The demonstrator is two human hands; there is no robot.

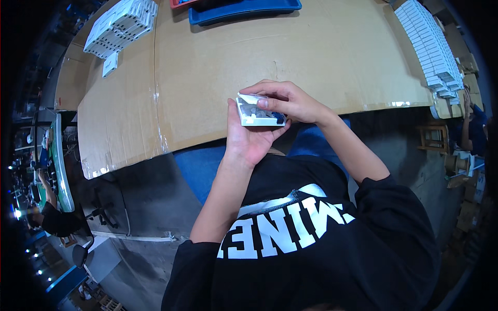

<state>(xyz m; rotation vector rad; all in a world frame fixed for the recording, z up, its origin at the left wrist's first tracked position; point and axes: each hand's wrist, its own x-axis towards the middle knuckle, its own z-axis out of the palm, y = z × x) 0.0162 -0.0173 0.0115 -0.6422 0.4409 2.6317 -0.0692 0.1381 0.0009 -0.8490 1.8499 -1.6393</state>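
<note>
A small white box (263,122) rests in my left hand (249,142), its palm under the box and its thumb along the near left side. Inside the box, grey and dark blue contents (254,111) show in part; what they are cannot be made out. My right hand (290,101) comes over from the right, thumb bent across the top and fingers curled behind the box's far side. Between that thumb and those fingers is a thin white flap or leaf (250,98), raised at the far left corner. Both hands are just above the table's near edge.
The cardboard-covered table (207,67) spreads ahead. Stacked white cases (122,26) stand far left, one single case (110,65) beside them. Long rows of white cases (428,46) line the right. A blue tray (244,13) lies at the far edge. Other people sit left and right.
</note>
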